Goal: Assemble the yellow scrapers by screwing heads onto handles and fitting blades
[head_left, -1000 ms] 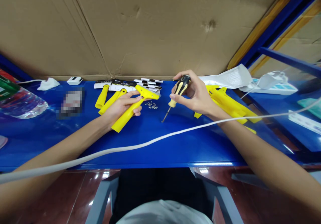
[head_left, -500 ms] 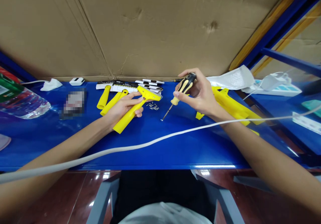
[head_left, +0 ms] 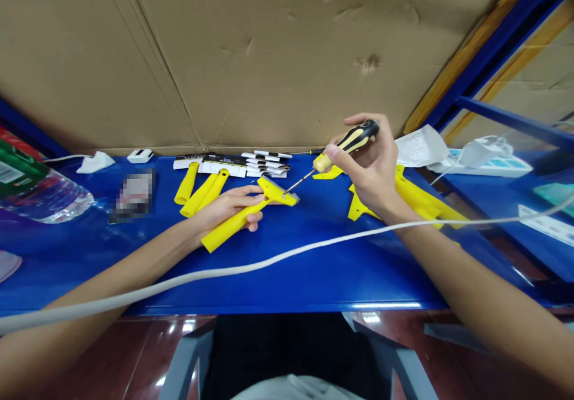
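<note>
My left hand (head_left: 233, 207) is closed around the neck of a yellow scraper (head_left: 231, 228), whose handle slants down to the left. A metal blade edge shows along the right side of its head. In my right hand (head_left: 370, 164) is a screwdriver (head_left: 347, 143) with a black and cream handle. Its thin shaft points down and left, and the tip meets the scraper's head at the small metal fastener there. Beside my left hand lie loose yellow handles (head_left: 186, 183). More yellow scraper parts (head_left: 417, 200) rest behind and below my right wrist.
A white cable (head_left: 287, 253) crosses in front of both forearms. Folded printed cards (head_left: 224, 165) lie along the cardboard wall (head_left: 269, 59). A large bottle (head_left: 40, 188) is at the left, a power strip (head_left: 488, 164) at the right, on the blue table (head_left: 291, 286).
The screwdriver tip has moved from above the table onto the scraper's head. My left hand has shifted the scraper slightly right and down, over where small metal parts lay.
</note>
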`<state>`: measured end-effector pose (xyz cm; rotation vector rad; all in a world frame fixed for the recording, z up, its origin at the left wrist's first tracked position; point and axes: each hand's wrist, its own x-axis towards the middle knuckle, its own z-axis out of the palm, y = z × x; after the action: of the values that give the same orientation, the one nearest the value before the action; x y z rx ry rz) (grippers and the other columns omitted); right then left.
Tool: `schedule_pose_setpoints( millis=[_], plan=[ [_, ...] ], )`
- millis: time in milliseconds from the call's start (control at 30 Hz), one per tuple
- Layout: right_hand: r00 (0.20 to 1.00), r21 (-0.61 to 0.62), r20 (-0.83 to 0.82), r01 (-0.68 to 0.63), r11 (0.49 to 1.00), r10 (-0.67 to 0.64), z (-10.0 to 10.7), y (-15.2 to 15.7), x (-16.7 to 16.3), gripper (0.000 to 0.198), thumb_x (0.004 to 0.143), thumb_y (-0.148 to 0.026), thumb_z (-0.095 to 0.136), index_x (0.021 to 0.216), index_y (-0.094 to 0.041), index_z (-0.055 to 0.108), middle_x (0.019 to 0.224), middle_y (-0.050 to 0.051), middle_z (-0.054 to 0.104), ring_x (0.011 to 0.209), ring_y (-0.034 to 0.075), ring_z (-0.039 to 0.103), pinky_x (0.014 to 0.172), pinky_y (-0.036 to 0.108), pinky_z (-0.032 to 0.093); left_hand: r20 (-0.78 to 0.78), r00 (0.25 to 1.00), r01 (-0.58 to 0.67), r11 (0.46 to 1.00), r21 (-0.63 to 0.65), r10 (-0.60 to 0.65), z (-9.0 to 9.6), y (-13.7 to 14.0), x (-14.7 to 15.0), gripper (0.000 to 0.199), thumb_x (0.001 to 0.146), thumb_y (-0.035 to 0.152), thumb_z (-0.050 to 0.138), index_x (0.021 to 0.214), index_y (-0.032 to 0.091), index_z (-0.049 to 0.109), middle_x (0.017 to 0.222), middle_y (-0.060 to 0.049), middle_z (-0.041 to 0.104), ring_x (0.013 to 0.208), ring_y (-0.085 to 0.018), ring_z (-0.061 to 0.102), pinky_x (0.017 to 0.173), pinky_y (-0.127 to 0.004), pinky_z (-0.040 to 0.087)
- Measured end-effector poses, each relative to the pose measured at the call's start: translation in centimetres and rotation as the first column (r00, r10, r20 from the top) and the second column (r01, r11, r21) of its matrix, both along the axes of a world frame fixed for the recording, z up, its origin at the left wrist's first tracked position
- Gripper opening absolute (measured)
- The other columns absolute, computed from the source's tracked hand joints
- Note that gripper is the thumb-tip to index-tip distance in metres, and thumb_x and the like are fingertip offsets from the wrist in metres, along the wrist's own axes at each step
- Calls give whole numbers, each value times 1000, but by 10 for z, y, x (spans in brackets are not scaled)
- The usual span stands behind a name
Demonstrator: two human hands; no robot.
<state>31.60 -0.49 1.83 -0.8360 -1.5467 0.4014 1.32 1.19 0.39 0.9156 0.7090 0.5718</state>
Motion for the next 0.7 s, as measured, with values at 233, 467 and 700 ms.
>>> schedule_pose_setpoints(
  millis=[233,467,700],
  plan=[
    [1000,1,-21,12,1000,-12,-4,4,-2,74,85,-76,86,138,-38,49,108,5,75,100,33,82,76,52,72,6,995,99,995,-18,-99,1,-12,3,31,97,17,78,126,15,65,111,-15,75,55,-8,57,49,-25,52],
    [1000,-26,-19,-14,1000,13,-8,3,-6,70,86,-73,86,135,-38,50,105,4,75,92,30,81,72,50,72,17,989,146,989,-31,-146,-1,-14,4,32,96,20,80,122,17,63,116,-15,76,53,-8,57,51,-26,54],
    [999,-29,-11,-47,998,47,-9,1,-10,69,86,-70,89,134,-37,50,104,4,74,88,29,79,72,50,72,38,986,164,986,7,-164,1,-13,4,27,99,19,75,124,16,67,119,-16,75,55,-8,56,52,-27,55]
  ],
)
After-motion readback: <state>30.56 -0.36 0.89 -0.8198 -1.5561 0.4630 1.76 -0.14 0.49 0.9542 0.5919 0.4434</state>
